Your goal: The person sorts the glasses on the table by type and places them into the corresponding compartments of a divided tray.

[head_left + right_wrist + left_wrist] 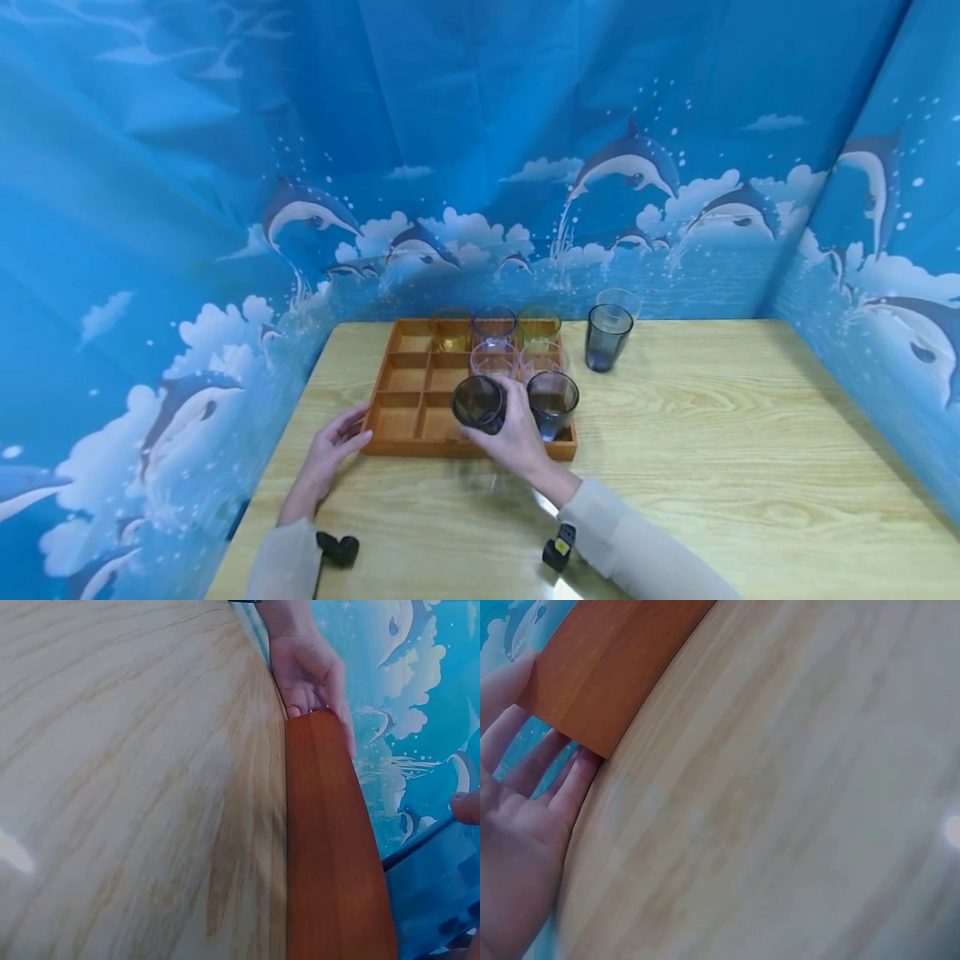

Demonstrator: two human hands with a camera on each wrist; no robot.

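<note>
A wooden divided tray [396,457] lies on the table. My left hand [335,450] holds its front left corner, thumb on the edge and fingers along the side; the left wrist view shows this hand [525,802] close up. My right hand [516,437] grips a dark grey glass [477,403] over the tray's front row. Just right of it a second dark grey glass [553,402] stands in the front right compartment. Behind stand two pale pink glasses [495,362], then an amber glass [451,335], a blue glass [493,327] and a green glass [540,329].
Outside the tray, at the back right, stands another dark grey glass [606,340], with a clear glass [628,302] partly hidden behind it. A blue dolphin-print curtain [480,150] borders the wood-grain table [720,433] at the back and sides.
</note>
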